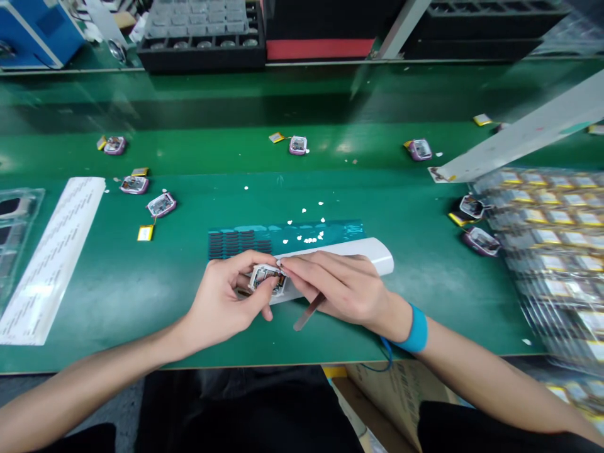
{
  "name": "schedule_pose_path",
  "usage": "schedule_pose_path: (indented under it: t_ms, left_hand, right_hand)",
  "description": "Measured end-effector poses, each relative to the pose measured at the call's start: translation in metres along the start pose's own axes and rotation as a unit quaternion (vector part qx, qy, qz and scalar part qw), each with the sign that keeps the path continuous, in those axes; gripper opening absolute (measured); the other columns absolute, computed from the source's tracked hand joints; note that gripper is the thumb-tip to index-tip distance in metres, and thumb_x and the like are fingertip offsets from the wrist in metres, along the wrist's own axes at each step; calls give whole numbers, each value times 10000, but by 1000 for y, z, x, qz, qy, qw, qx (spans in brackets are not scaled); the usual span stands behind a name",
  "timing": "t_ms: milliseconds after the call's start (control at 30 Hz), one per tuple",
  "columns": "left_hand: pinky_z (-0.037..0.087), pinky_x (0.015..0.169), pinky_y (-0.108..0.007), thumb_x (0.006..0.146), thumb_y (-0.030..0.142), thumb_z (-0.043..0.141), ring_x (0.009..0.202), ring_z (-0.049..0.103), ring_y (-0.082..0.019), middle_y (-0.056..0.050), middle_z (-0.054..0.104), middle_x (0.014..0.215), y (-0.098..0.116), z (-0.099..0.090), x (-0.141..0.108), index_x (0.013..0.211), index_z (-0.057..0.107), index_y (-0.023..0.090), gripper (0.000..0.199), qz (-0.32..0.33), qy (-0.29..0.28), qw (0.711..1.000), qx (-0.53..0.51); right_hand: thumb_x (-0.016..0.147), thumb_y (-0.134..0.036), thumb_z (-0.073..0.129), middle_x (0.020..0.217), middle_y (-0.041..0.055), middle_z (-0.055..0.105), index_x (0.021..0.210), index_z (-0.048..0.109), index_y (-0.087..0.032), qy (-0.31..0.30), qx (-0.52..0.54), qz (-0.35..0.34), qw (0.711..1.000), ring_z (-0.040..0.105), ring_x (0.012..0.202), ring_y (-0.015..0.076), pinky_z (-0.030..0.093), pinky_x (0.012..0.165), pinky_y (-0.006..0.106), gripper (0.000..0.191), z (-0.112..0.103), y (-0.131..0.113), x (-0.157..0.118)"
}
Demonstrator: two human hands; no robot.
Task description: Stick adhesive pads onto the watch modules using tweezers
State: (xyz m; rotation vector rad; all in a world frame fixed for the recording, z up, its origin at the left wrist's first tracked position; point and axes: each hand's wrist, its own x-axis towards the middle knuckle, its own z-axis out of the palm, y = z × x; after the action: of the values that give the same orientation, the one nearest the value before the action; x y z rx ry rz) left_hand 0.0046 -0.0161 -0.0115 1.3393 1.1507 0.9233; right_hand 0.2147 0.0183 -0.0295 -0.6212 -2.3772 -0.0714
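Note:
My left hand [226, 292] is closed around a small open smartwatch case [259, 275] with a white rim, its circuit parts facing up and the thumb on them. My right hand [342, 283], a blue band on its wrist, grips metal tweezers [309, 313]; their flat back end sticks out below the palm. The right fingertips meet the case's upper right corner, beside a tiny white piece. Fingers hide the tweezer tips. Beneath the hands lies a white curved sheet [380, 255], and behind it a teal film [340, 229] carrying rows of dark strips [231, 244].
Small white dots [309, 240] are scattered behind the hands. Several open watch cases with yellow batteries [145, 233] lie around the green bench [189, 302]. A printed white sheet [51, 264] is at left, clear trays of batteries [561, 251] at right. A white post [523, 129] slants across the right.

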Motion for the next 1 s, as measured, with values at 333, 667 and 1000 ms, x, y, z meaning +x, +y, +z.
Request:
schedule_pose_path:
  t_ms: [333,667,1000]
  left_hand:
    - [465,418,-143,876,200,684,457,711,-125,38,675,689,-3,-1,6,1017,639,144,158,-38,-1,999,-35]
    - [501,422,-201,888,279,719,483,731,-164,34,683,731,-1,-3,2,1094,552,178,284,-33,-18,994,-100]
    - [553,463,-164,898,254,693,555,763,-160,27,698,740,-9,2,3,997,548,194,185,-21,24,997,-70]
  right_hand:
    - [952,-18,532,1346,91,706,1313,632,-173,17,-85,107,990,777,921,167,608,662,236,405,-1,19,2]
    - [1059,-107,473,1227,107,759,1194,706,-111,-53,-26,-42,997,770,928,206,650,757,309,270,-9,14,6]
    - [1033,-88,470,1144,126,783,1144,711,-68,-53,-74,-43,995,762,843,195,623,618,278,266,-5,0,6]
